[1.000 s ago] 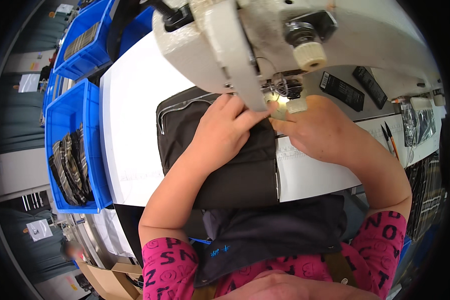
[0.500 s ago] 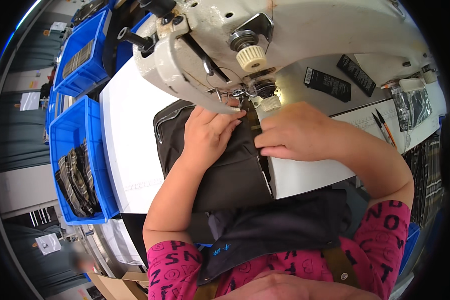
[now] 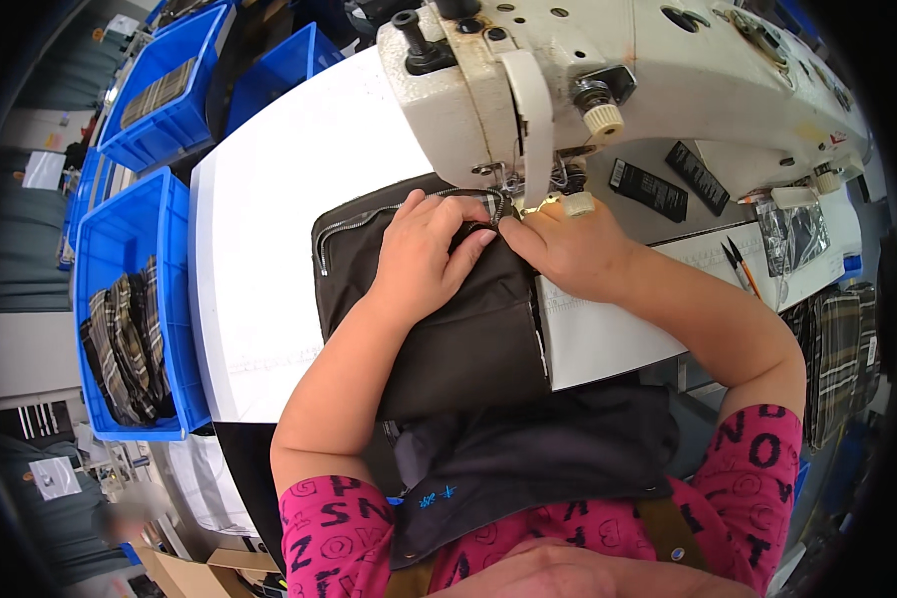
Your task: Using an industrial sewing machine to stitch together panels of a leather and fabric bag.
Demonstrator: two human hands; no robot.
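Note:
A dark brown fabric piece (image 3: 458, 359) lies on the white sewing table, its upper edge under the head of a white sewing machine (image 3: 448, 115). A metal zipper (image 3: 354, 221) runs along the fabric's top and bends down its left side. My left hand (image 3: 427, 249) rests on the fabric, thumb and fingers pinching a fold close to the needle area. Just right of it, my right hand (image 3: 573, 247) grips the fabric's right edge between thumb and curled fingers. The machine and my fingers partly hide the needle and presser foot.
Blue bins (image 3: 191, 309) stand at the left, one holding plaid fabric pieces (image 3: 130, 344). On the table's right are black printed cards (image 3: 648, 189), an orange pencil (image 3: 749, 279) and a clear plastic bag (image 3: 792, 234). Folded plaid fabric (image 3: 835, 349) sits at far right.
My right hand has moved up and left to the fabric's edge beside my left hand. The fabric's zipper end now shows near the needle. The view has shifted, so the machine appears farther right.

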